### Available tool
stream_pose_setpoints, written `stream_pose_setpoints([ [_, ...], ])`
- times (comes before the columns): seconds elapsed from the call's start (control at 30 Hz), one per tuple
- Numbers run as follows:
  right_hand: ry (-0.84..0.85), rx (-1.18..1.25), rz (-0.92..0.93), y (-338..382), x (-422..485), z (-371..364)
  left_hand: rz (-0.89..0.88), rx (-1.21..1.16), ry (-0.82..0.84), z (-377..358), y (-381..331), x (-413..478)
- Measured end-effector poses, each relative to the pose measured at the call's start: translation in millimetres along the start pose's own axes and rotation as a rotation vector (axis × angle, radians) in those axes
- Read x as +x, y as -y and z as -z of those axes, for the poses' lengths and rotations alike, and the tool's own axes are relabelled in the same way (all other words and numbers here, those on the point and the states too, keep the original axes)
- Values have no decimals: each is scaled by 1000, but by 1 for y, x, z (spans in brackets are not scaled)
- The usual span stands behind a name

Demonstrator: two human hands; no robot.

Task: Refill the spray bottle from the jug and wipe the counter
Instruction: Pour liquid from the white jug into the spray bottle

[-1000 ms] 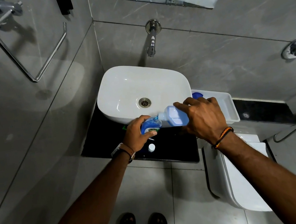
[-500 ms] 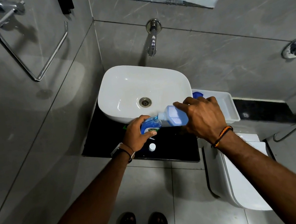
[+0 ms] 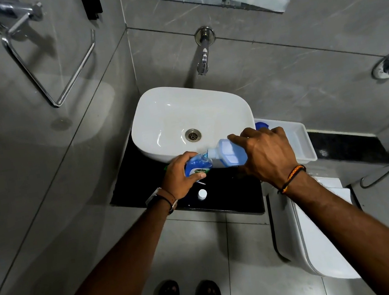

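My left hand [image 3: 180, 175] grips a small clear bottle [image 3: 197, 166] of blue liquid with a green label, held over the black counter [image 3: 236, 191] in front of the basin. My right hand [image 3: 265, 154] holds a pale blue jug [image 3: 227, 153] tipped on its side, spout touching the small bottle's open mouth. A white cap [image 3: 202, 193] lies on the counter just below the left hand. The jug's rear half is hidden under my right hand.
A white basin [image 3: 183, 113] sits on the counter under a wall tap [image 3: 203, 56]. A white tray [image 3: 299, 141] holding a blue item stands to the right. A toilet [image 3: 314, 235] is at lower right, a towel ring [image 3: 53, 67] on the left wall.
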State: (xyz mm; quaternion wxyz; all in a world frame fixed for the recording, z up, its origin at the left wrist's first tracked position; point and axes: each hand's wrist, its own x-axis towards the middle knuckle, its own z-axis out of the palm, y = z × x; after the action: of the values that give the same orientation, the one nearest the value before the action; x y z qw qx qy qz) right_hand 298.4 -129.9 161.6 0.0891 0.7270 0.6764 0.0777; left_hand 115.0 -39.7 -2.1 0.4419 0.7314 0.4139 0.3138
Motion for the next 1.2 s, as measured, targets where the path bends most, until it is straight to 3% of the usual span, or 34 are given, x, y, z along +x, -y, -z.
stream_pose_setpoints([
  [1.2,35,-13,3,11,10,5,18,-16,6,10,6,4],
])
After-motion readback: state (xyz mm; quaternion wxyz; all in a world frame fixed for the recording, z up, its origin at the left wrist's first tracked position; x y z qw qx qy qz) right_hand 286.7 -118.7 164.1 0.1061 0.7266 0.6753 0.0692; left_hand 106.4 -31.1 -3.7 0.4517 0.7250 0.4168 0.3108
